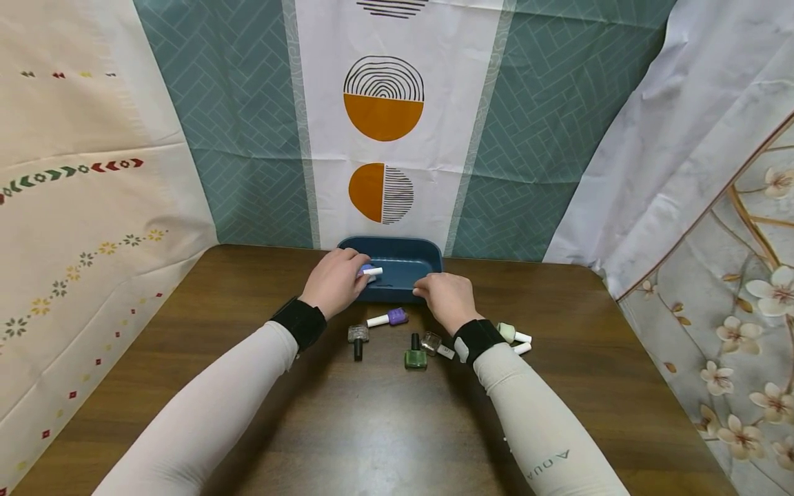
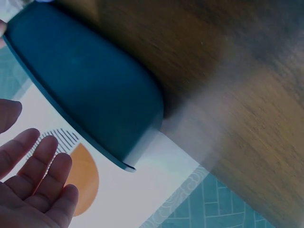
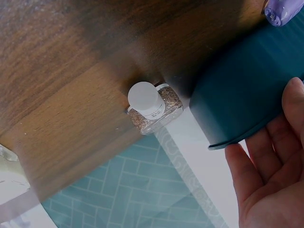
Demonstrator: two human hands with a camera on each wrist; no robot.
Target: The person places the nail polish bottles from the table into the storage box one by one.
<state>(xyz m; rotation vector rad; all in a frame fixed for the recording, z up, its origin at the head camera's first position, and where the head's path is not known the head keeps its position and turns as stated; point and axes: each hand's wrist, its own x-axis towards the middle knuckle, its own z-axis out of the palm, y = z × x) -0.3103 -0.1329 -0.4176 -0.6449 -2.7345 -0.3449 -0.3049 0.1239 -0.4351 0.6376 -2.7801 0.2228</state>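
My left hand (image 1: pixel 338 279) hovers over the left end of a dark blue bin (image 1: pixel 406 297), fingers loosely bent and nothing between thumb and fingertips in the left wrist view. Beneath its fingertips, a purple nail polish bottle with a white cap (image 1: pixel 373 271) shows at the bin's left end, partly covered by the hand. At the front right corner, my right hand (image 1: pixel 448 296) pinches the bin's rim, the thumb (image 3: pixel 295 97) on the outer wall and the fingers behind. Beside the bin's right end stands a glitter nail polish bottle (image 3: pixel 172 100) with a white cap.
In front of the bin lie a purple bottle (image 1: pixel 398 316), a clear glitter bottle with black cap (image 1: pixel 358 334), a green bottle (image 1: pixel 415 359) and a clear one (image 1: pixel 431 342). Pale bottles (image 1: pixel 506 332) lie right of my right wrist. A patterned curtain (image 1: pixel 397 151) hangs behind the table.
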